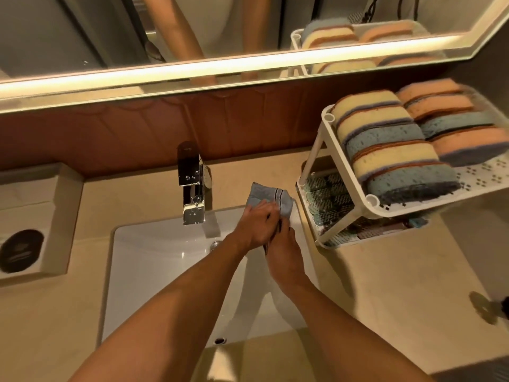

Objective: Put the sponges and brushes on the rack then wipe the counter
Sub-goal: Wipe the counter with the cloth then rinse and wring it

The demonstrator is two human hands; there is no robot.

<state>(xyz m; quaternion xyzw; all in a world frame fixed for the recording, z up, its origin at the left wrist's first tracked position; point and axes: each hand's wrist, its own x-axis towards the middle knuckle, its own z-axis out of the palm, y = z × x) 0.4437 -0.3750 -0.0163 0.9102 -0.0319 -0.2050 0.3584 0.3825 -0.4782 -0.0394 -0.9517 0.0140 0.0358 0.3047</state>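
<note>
A folded blue-grey cloth (271,198) with dark stripes lies at the sink's back right corner. My left hand (257,226) grips its near edge, fingers curled over it. My right hand (283,249) is pressed close behind the left and pinches the cloth's lower edge. A white two-tier rack (327,118) stands on the beige counter (385,285) to the right. Several yellow, orange and blue sponges (385,150) fill its top tier. Brushes (327,199) with green-grey bristles lie on the lower tier.
A white sink (154,260) sits under my arms, with a chrome faucet (192,186) at its back. At the left stands a beige box (38,216) with a dark oval opening. A mirror with a lit strip runs above. A dark object (493,307) lies at the far right.
</note>
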